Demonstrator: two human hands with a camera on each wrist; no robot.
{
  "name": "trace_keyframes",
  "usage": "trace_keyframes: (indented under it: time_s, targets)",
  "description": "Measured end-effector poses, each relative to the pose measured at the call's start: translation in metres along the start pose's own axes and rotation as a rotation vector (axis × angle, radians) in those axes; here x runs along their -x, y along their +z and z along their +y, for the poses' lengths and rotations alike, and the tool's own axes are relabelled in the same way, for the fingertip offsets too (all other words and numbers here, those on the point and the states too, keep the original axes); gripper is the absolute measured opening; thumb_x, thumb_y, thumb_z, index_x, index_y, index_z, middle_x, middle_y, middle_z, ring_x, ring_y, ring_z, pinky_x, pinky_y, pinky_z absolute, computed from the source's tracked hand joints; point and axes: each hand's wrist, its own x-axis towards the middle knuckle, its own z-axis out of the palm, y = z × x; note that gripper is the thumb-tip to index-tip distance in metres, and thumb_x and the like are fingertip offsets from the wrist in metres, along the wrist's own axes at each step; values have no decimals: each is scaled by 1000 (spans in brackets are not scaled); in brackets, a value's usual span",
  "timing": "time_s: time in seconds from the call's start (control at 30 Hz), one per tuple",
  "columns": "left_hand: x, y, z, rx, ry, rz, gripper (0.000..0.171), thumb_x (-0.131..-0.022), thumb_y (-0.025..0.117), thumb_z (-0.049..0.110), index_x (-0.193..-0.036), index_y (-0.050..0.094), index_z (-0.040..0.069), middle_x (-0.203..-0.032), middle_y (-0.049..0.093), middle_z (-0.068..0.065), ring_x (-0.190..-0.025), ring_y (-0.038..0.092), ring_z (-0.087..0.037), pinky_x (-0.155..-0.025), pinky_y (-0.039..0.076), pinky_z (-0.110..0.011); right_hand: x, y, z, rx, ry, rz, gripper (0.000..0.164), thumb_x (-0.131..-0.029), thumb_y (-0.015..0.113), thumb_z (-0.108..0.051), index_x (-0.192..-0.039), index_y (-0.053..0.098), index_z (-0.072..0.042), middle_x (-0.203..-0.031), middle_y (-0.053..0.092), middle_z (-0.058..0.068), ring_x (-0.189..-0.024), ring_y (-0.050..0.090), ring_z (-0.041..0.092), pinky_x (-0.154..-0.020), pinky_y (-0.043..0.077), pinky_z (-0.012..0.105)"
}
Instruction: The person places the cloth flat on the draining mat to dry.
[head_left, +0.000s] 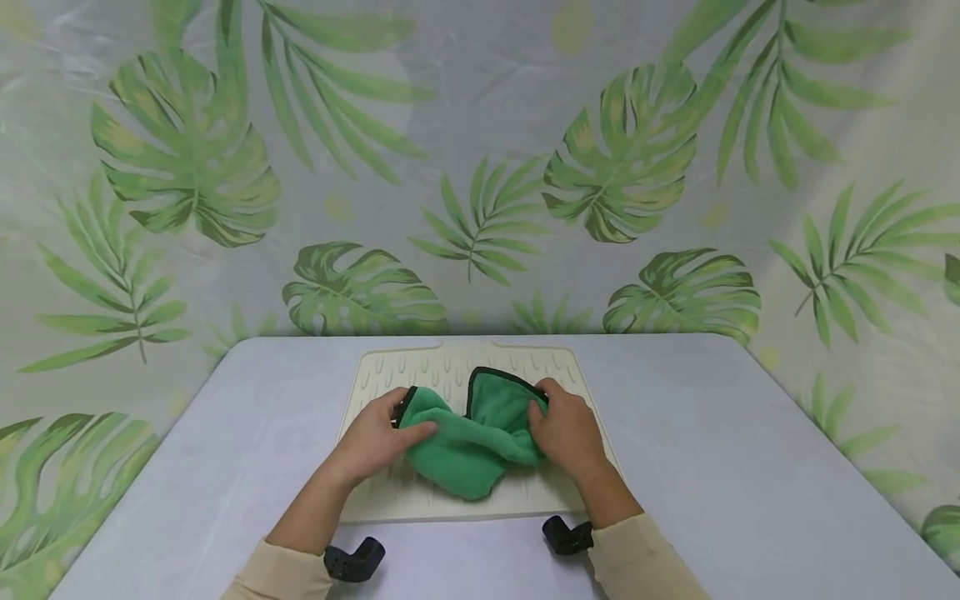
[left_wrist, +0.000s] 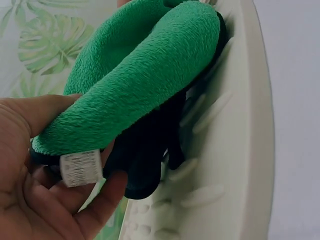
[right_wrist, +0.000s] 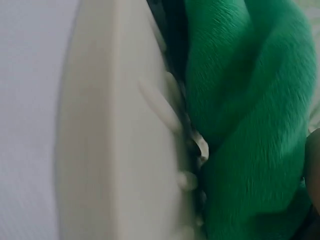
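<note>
A crumpled green cloth [head_left: 468, 442] with a black border is held by both hands above a cream ridged mat [head_left: 397, 502]. My left hand [head_left: 378, 440] pinches its left edge between thumb and fingers. In the left wrist view, a white label [left_wrist: 81, 168] hangs from the cloth beside the fingers of the left hand [left_wrist: 30, 165], and the underside looks dark. My right hand [head_left: 570, 429] grips the right side of the cloth near its black border. The right wrist view shows the cloth's folds [right_wrist: 250, 125] close up, with only a sliver of the right hand at the edge.
The mat lies on a white table [head_left: 697, 450], its raised rim [right_wrist: 95, 150] running along the near side. Behind the table hangs a leaf-patterned curtain [head_left: 495, 108]. Black wrist devices [head_left: 354, 560] sit at both sleeve cuffs.
</note>
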Motion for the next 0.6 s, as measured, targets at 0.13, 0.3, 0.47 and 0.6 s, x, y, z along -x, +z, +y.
trace_keyframes:
  time_s: [0.13,0.3,0.47,0.6]
  targets:
    - [0,-6,-2,-27,-7,25,48,-94,74,32,-136,60,12,-133,67,-12,-131,59,-36,-102,53,-54,-3,-5,5,0,60,10,26,-97,61,-19,-120,64,-6,-97,75,24,-79,71,41,-66,56,53]
    - [-1,-14,-4,-78,-37,54,51,-95,73,32,-139,58,11,-138,64,-16,-132,58,-39,-102,52,-55,-5,-12,11,-16,138,-25,30,-98,56,-18,-124,60,-4,-100,73,28,-72,69,39,-60,53,49]
    - [1,-17,-4,-85,-66,49,47,-94,73,31,-133,61,9,-124,69,-16,-112,66,-31,-86,57,-44,-6,-15,14,-44,175,-86,32,-97,50,-14,-127,56,-4,-108,72,28,-78,68,36,-64,53,48]
    - [2,-16,-4,-41,-70,42,45,-96,71,39,-128,65,7,-117,71,-14,-108,65,-26,-88,55,-43,-6,-14,13,-82,156,-112,36,-95,48,-10,-131,55,-5,-117,70,25,-91,67,37,-77,53,52]
